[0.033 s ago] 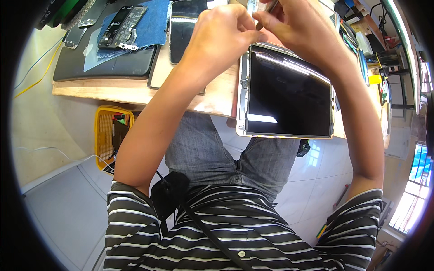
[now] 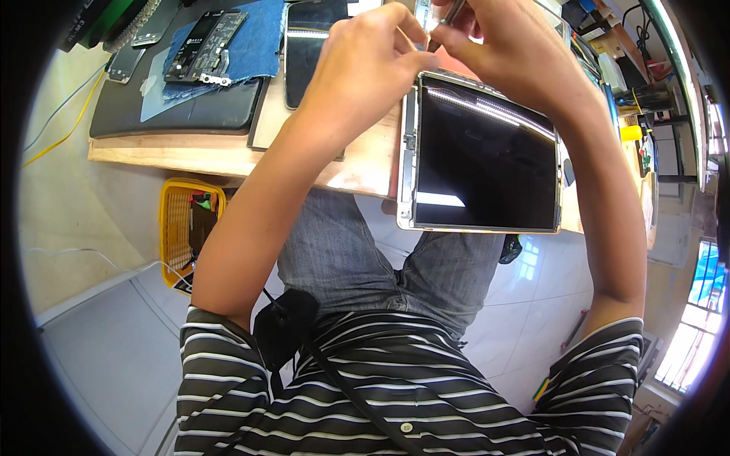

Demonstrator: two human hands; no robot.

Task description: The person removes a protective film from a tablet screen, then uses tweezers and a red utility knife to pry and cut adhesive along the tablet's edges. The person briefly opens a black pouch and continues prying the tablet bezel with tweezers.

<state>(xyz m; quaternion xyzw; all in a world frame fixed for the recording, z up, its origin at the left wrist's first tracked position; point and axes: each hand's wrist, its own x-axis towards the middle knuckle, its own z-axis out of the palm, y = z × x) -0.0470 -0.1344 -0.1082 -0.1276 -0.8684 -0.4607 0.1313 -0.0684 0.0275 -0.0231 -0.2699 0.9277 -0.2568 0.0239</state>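
Observation:
An opened tablet (image 2: 487, 163) with a dark glossy panel and exposed metal edging lies over the table's front edge. Above its far left corner, the thumb and fingers of my left hand (image 2: 369, 57) pinch together; whatever sits between them is too small or hidden to make out. Gripped in my right hand (image 2: 513, 57) is a slim dark metal tool (image 2: 455, 12), its tip pointing down toward my left fingertips. The tool's exact kind is unclear, since my fingers cover much of it. Both hands work close together at the top of the view.
Left of my hands, a dark phone (image 2: 299, 72) lies on the wooden table (image 2: 357, 171). Farther left, a circuit board with a battery (image 2: 204, 47) rests on blue cloth (image 2: 261, 47) over a black laptop-like slab (image 2: 205, 118). A yellow basket (image 2: 169, 228) stands below.
My left fingers have shifted slightly, leaving a bit more space from the right hand. The tool's tip shows more plainly. The tablet has stayed put.

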